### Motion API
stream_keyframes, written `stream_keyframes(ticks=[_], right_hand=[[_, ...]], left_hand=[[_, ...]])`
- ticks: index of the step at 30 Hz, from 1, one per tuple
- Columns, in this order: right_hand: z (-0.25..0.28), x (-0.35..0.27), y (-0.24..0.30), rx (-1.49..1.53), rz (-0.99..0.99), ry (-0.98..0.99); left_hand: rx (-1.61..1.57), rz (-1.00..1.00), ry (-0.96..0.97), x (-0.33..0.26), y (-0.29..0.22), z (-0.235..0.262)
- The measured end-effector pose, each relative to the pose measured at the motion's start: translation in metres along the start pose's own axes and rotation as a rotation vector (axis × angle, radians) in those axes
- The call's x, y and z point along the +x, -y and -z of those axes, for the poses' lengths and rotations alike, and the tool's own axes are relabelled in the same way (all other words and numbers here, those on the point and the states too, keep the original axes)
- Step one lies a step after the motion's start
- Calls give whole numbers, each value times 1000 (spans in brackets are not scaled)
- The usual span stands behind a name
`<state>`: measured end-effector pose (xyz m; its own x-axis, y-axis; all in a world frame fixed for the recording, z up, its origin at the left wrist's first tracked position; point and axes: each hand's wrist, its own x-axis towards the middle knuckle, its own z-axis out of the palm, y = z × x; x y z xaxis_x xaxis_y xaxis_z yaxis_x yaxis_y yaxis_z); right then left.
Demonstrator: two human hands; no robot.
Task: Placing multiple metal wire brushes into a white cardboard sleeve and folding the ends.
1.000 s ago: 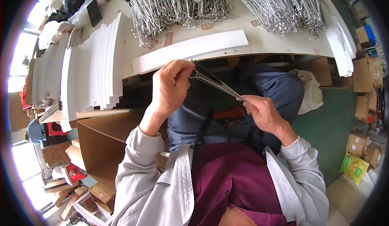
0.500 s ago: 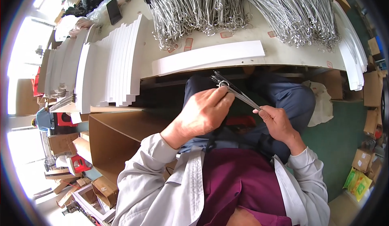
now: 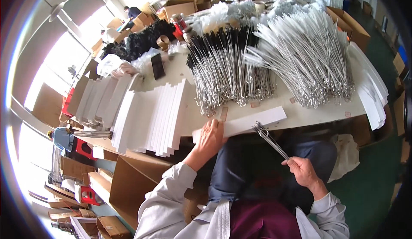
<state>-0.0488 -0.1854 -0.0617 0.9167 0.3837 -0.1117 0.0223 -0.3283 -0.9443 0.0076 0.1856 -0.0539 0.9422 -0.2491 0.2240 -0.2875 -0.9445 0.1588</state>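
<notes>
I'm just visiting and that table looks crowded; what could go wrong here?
The long white card strip lies at the table's front edge under only the left hand; it might slip off. The right hand has a grip on one end of a thin bundle of metal wire brushes, so some could slide loose. The heaped wire brushes nearby might snag a sleeve.

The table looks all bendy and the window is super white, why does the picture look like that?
Head view: the fisheye lens curves the table edge and darkens the picture's corners; the window on the left is glaringly overexposed; the left hand on the white strip and the right hand look sharp.
</notes>
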Motion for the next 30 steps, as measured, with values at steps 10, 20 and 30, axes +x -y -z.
stream_keyframes(ticks=[10, 20, 30], right_hand=[[-2, 0, 41, 107, 86, 17], [-22, 5, 37, 35, 113, 202], [-24, 8, 25, 22, -29, 250]], left_hand=[[-1563, 552, -292, 11, -2, 70], [-1972, 532, -462, 33, -31, 53], [-1989, 535, -495, 16, -57, 37]])
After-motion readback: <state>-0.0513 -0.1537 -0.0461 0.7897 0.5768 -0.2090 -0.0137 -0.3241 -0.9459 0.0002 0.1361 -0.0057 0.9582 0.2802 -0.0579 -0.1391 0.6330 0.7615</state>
